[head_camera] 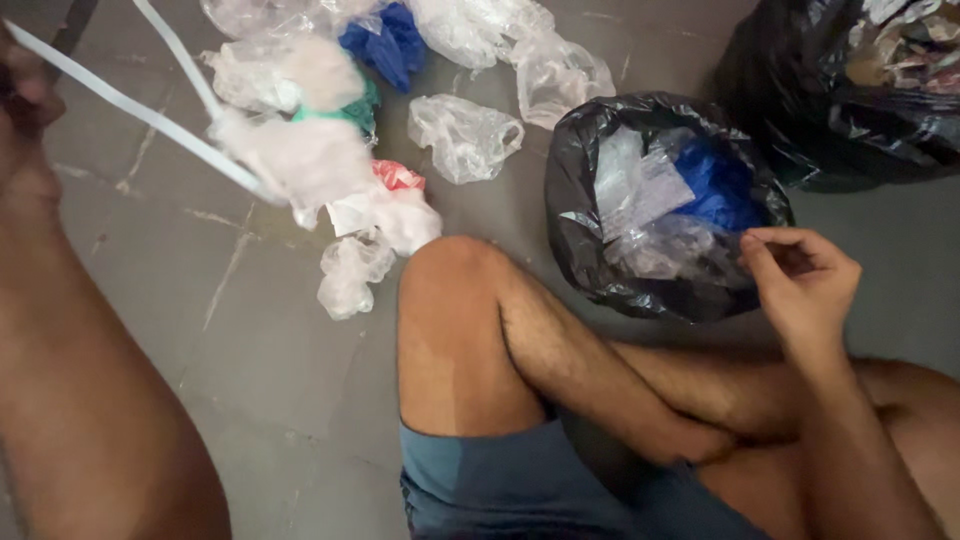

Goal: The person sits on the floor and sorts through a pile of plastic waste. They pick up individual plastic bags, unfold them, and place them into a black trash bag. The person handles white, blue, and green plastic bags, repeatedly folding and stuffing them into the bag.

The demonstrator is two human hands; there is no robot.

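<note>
I log a blurred white strap (140,110) with a crinkled white bag (300,155) gripped by the left hand (25,95) at top left over the plastic pile (330,120), right hand (800,280) loosely curled, holding nothing, beside the open black bag (600,270), on grey concrete floor (270,380).

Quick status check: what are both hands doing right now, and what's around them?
Left hand raised, gripping white tongs pinching a blurred plastic bag. Right hand empty, fingers curled, beside open black bin bag. Loose plastic bags on floor.
</note>
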